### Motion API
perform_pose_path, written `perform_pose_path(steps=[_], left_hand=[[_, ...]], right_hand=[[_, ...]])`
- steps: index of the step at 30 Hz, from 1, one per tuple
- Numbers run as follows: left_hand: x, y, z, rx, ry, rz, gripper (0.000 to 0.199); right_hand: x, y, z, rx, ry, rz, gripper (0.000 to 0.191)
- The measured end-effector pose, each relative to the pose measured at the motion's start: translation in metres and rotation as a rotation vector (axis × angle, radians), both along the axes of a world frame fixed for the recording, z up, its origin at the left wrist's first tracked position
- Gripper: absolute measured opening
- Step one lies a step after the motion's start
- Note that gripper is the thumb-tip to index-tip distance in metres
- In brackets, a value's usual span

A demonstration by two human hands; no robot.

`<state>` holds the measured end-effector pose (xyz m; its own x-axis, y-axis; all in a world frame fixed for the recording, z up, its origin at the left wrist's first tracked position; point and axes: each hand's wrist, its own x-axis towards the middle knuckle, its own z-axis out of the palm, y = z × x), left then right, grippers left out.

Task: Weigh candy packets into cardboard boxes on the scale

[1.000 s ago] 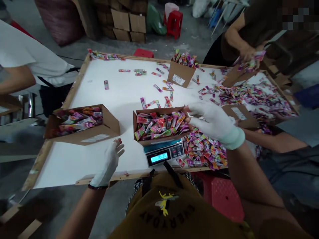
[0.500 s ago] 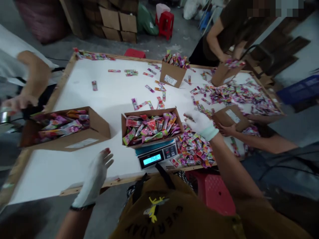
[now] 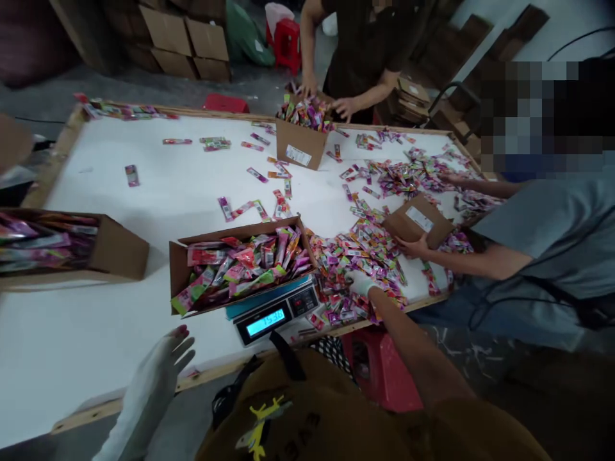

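Note:
A carton of colourful candy packets (image 3: 245, 266) rests on a digital scale (image 3: 273, 314) with a lit blue display. My left hand (image 3: 161, 358), in a white glove, hovers over the table's front edge, left of the scale, fingers apart and holding nothing. Right of the scale, my gloved right hand (image 3: 359, 282) is in the heap of loose packets (image 3: 379, 256). Its fingers are partly hidden among the packets, and whether they grip any cannot be made out.
Another filled carton (image 3: 120, 250) stands at the left and one (image 3: 300, 144) at the far edge, with a person's hands at it. A person at the right holds a carton (image 3: 418, 221). A red stool (image 3: 384, 371) is under the front edge.
My right hand has moved from beside the carton down into the packet heap. The view has shifted right. The far person's hands have moved to the carton at the far edge.

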<state>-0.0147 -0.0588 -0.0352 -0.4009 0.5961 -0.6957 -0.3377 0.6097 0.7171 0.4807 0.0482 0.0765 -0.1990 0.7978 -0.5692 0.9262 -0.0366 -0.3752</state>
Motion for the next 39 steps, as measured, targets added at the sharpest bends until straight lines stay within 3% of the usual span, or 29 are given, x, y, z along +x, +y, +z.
perform_pose_path(steps=[4,7,9,12,15,18,21,23,27,29,31,34,36,39], left_hand=[[0.004,0.006,-0.003,0.021,-0.053,-0.002,0.043],[0.010,0.008,0.000,0.021,-0.076,0.021,0.043],[0.013,0.009,0.005,0.025,-0.077,0.033,0.041],[0.015,0.010,0.014,0.035,-0.064,0.037,0.038],[0.013,0.008,0.025,0.060,-0.051,0.048,0.041],[0.008,-0.001,0.031,0.091,-0.047,0.064,0.045],[-0.002,-0.015,0.027,0.071,-0.044,0.110,0.044],[-0.009,-0.026,0.021,0.067,-0.040,0.130,0.041],[-0.020,-0.038,0.016,0.058,-0.032,0.157,0.039],[-0.021,-0.034,0.021,0.061,-0.017,0.168,0.038],[-0.022,-0.021,0.030,0.088,0.000,0.162,0.037],[-0.023,0.009,0.048,0.144,0.044,0.132,0.036],[-0.024,0.033,0.064,0.222,0.100,0.083,0.034],[-0.021,0.067,0.096,0.384,0.144,-0.011,0.032]], right_hand=[[0.029,0.020,0.017,-0.039,0.068,-0.027,0.041],[0.043,0.045,0.052,-0.081,0.284,-0.055,0.047],[0.037,0.063,0.084,-0.074,0.506,-0.040,0.049],[-0.008,0.089,0.131,0.036,0.629,0.119,0.040],[-0.082,0.104,0.154,0.238,0.491,0.309,0.030],[-0.151,0.104,0.146,0.417,0.233,0.514,0.035],[-0.180,0.097,0.123,0.409,0.078,0.594,0.079],[-0.171,0.090,0.114,0.445,0.136,0.516,0.087],[-0.111,0.072,0.118,0.609,0.358,0.239,0.040],[-0.075,0.060,0.121,0.646,0.378,0.104,0.028],[-0.045,0.047,0.117,0.629,0.350,0.025,0.025],[-0.021,0.028,0.106,0.625,0.278,0.025,0.024],[-0.022,0.021,0.102,0.693,0.251,0.025,0.019],[-0.045,0.022,0.107,0.766,0.259,0.016,0.019]])
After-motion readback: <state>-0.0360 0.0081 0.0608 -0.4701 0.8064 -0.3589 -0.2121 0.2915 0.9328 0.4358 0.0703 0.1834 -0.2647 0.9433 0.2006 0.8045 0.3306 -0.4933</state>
